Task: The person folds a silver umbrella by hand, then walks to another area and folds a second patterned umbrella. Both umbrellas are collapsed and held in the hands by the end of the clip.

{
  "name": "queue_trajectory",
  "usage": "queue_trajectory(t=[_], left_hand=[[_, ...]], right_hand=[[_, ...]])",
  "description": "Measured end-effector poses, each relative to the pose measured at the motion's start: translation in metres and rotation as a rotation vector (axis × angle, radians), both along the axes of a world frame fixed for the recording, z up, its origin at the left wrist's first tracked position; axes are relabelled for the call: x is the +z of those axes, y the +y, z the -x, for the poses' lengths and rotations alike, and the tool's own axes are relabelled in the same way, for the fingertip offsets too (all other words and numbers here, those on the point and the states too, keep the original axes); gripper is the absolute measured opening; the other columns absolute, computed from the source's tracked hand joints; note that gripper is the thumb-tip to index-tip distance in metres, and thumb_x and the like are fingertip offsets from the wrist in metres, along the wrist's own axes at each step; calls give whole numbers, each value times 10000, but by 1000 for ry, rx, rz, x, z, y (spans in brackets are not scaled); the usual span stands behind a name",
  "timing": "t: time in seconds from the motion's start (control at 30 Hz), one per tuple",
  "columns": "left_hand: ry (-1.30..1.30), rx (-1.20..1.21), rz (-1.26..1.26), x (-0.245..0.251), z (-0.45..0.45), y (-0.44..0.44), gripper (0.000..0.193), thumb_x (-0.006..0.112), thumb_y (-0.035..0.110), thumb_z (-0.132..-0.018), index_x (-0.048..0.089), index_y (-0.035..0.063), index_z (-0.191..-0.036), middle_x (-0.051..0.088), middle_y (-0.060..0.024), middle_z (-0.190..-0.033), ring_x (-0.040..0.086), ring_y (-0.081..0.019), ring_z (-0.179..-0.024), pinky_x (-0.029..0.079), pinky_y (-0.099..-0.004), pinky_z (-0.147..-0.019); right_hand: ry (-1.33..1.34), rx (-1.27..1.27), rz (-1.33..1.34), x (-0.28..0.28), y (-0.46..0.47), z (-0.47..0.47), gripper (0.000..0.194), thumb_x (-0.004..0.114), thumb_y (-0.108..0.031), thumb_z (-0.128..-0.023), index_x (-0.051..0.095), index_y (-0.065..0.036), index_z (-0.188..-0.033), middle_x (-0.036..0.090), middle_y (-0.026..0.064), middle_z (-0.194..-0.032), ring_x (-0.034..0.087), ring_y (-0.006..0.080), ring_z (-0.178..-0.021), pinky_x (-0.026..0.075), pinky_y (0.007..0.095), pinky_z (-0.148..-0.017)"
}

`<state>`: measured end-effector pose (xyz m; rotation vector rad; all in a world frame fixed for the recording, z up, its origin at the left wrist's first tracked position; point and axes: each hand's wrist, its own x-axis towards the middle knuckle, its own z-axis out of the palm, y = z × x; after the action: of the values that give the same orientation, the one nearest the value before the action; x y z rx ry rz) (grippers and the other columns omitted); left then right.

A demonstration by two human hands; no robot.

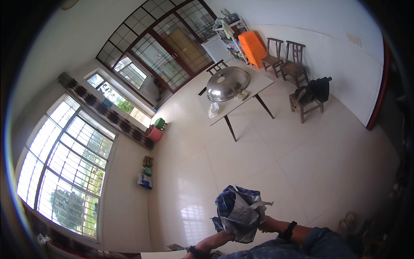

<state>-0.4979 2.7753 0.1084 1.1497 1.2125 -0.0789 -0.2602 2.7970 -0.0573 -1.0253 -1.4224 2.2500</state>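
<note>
A crumpled grey plastic bag with dark blue patterned material, possibly cloth, bulging out of its top is held up in front of my body. My left hand grips it from the lower left, with most of the fingers hidden behind the plastic. At its lower right side, my right hand holds on with the fingers curled in. One loose strip of the bag sticks out to the right. Each wrist wears a black band.
Farther off, a table carries a large domed metal lid. Wooden chairs and orange stacked stools line the right wall. A small chair holds dark items. By the left wall stand a pink bucket and a green stool.
</note>
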Motion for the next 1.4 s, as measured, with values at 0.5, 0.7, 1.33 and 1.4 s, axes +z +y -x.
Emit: queue_trajectory(t=[0.5,0.7,1.33,1.4], left_hand=[[72,119,-497,45,42,43,267,687,49,-818,572,-23,-1048,667,-94,-977,617,-134,-912,499,-282,-798],[-122,-25,-1075,4,95,90,364,713,71,-793,516,31,-1097,608,-82,-1010,585,-204,-972,469,-341,-820],[-574,144,-499,-10,-22,9,203,611,52,-880,425,5,-948,572,-83,-779,632,-163,-677,501,-273,-643],[-567,164,-459,-17,-23,11,187,597,32,-869,432,-2,-949,564,-78,-768,638,-167,-658,507,-273,-635]], right_hand=[[53,-397,73,43,-27,-3,123,537,-101,-839,567,-36,-939,551,62,-709,451,103,-518,357,242,-423],[-127,-656,166,79,-39,37,112,529,-76,-826,567,22,-865,557,73,-727,446,104,-523,368,261,-450],[-109,-1347,-33,159,-130,58,82,546,-53,-865,546,-23,-789,535,47,-671,432,80,-498,321,247,-420],[-63,-1349,-31,157,-140,52,95,546,-62,-865,546,-35,-774,540,48,-673,438,79,-503,330,248,-425]])
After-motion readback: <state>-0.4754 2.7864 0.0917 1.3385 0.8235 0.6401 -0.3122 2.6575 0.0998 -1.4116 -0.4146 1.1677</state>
